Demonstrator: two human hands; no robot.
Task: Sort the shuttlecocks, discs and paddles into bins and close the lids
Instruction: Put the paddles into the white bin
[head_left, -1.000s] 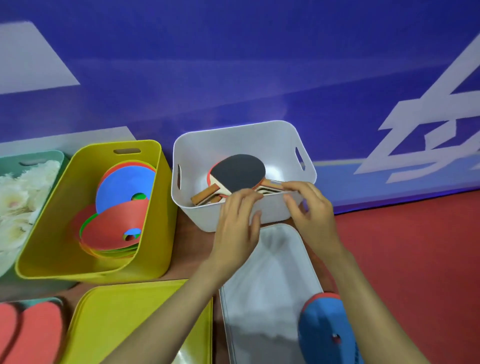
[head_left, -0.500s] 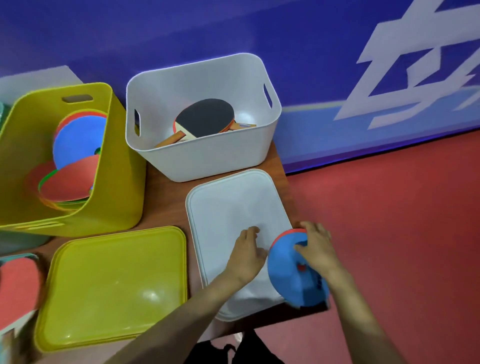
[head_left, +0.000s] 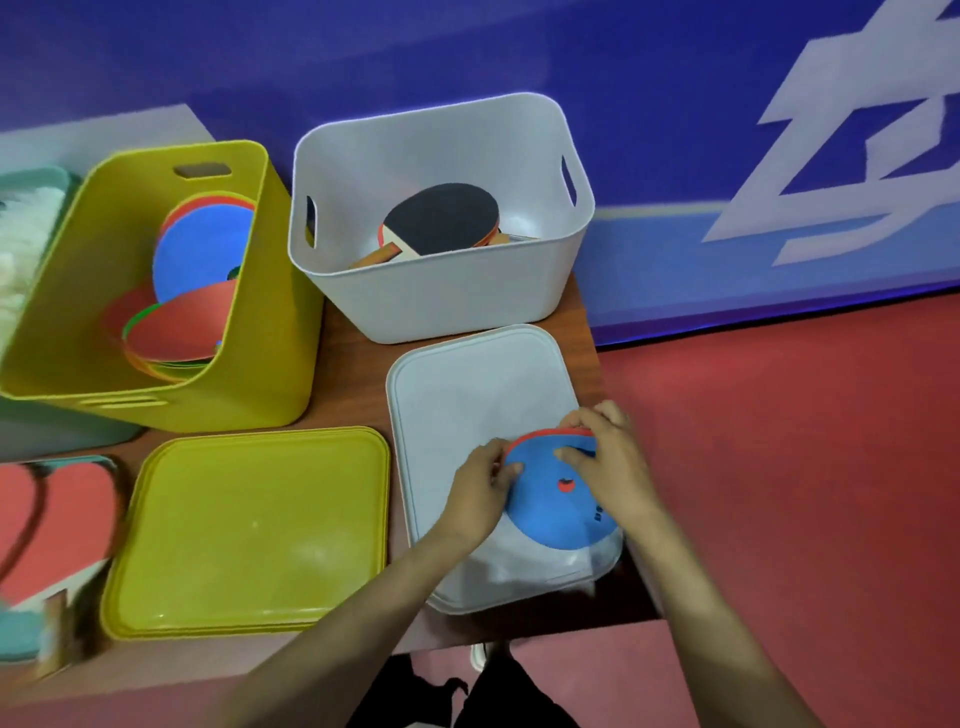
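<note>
My two hands are at the lower right of the frame, both on a blue round flat disc (head_left: 550, 509). It lies on the white plastic lid (head_left: 467, 395), close to the lid's right edge. A thin red disc (head_left: 550, 433) peeks out from under it at the top.

My left hand (head_left: 480, 491) pinches the blue disc's left edge with the thumb on top. The fingers below are hidden. My right hand (head_left: 610, 467) curls over the far right edge, with its thumb pressing on the blue face. I think both hands hold it because the two discs are thin and flat, so one side must tip up before they lift together.

They belong in the yellow plastic bin (head_left: 270, 364) at the upper left, where other stacked discs (head_left: 200, 249) lean on its wall. So I judge this is the pick-up step.

The white plastic bin (head_left: 441, 301) at the top middle holds a black-faced paddle (head_left: 441, 218). White feathery shuttlecocks (head_left: 21, 234) show in a teal bin (head_left: 36, 174) at the far left edge. The yellow plastic lid (head_left: 249, 530) lies flat on the brown wooden table (head_left: 353, 364) in front of its bin, ready for closing. No bin is closed yet. Red shapes at the lower left are too blurred to name.
</note>
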